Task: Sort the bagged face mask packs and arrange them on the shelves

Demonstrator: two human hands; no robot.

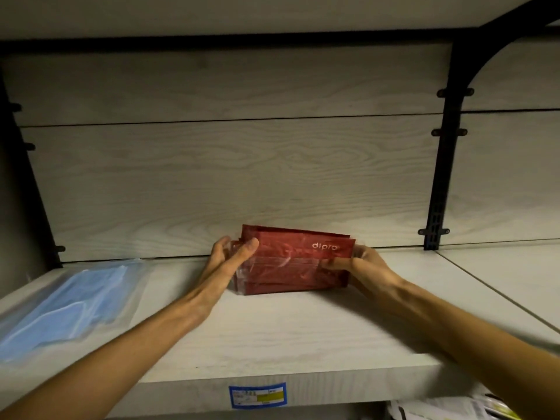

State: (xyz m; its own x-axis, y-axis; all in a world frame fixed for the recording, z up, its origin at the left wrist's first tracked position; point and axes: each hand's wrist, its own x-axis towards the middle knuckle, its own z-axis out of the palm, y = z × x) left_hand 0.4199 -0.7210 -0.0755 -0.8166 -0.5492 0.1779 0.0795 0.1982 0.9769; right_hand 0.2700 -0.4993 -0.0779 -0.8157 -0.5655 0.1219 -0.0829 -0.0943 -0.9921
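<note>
Ideally, both hands square the stack of red mask packs [292, 262] evenly, keeping it upright against the back panel [212, 177]. Left hand [228, 257] and right hand [359, 263] each grip 1 end, mid-shelf [272, 334]. Packs are glossy dark red, in clear bags, printed "dipro". Blue mask bags [69, 301] lie well apart, leftward.

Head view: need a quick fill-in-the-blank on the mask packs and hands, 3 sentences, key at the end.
1. The stack of red mask packs is held at its two ends by ____ hands, the left hand and the right hand.
2. The bagged mask pack lying flat at the left of the shelf is ____ in colour.
3. The price label sits on the shelf's ____ edge.

Missing words: both; blue; front
</note>
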